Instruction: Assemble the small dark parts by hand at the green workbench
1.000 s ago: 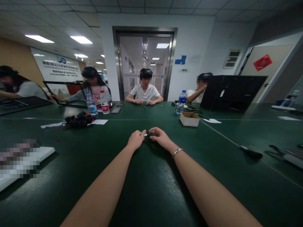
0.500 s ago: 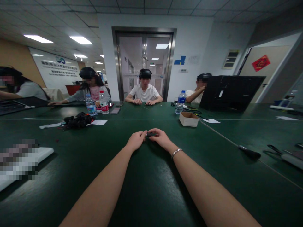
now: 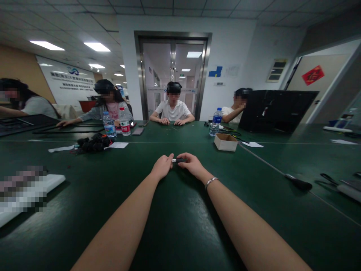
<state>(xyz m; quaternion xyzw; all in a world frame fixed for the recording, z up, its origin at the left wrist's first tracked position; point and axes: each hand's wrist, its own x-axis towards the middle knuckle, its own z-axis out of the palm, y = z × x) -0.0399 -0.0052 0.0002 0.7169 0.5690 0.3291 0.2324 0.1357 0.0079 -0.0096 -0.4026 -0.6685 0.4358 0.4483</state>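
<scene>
Both hands pinch one small dark part with a silvery end over the green table.

The left hand [image 3: 162, 166] and right hand [image 3: 191, 163] close fingertips on the small dark part [image 3: 178, 160] between them, just above the green table [image 3: 180, 226]; beyond the grip to the right sits an open cardboard box [image 3: 226, 142], contents unseen; farther off stand water bottles [image 3: 216, 122], partly full.

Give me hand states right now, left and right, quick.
Left hand: fingers closed, pinching one end of the small dark part.
Right hand: fingers closed on the other end of that part, over the green table.
</scene>
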